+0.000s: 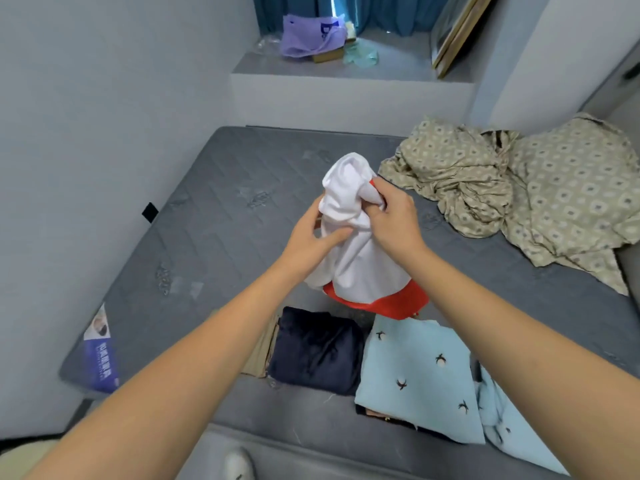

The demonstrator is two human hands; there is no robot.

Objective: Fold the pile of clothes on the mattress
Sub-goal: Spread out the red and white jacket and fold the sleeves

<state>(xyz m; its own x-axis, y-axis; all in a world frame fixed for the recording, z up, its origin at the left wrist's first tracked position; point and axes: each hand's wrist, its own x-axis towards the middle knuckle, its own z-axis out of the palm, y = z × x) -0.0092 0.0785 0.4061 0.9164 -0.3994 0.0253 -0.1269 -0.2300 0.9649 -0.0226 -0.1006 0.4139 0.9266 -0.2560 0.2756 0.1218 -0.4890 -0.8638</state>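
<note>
fingers [375, 199] of right hand [391, 220] pinch bunched top of white-and-red garment [349, 258]; left hand [311, 233] clasps its side | garment held above mattress [207, 220], unfolded | folded nearer: navy piece [317, 348], light-blue patterned piece [415, 372] | rumpled beige patterned cloth [502, 188] far right, likely still to fold | garment type unclear; items under blue stack hidden

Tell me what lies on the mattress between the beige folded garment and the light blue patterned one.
In the head view, a folded dark navy garment sits between them: the beige garment peeks out at its left edge, the light blue garment lies against its right.
</note>
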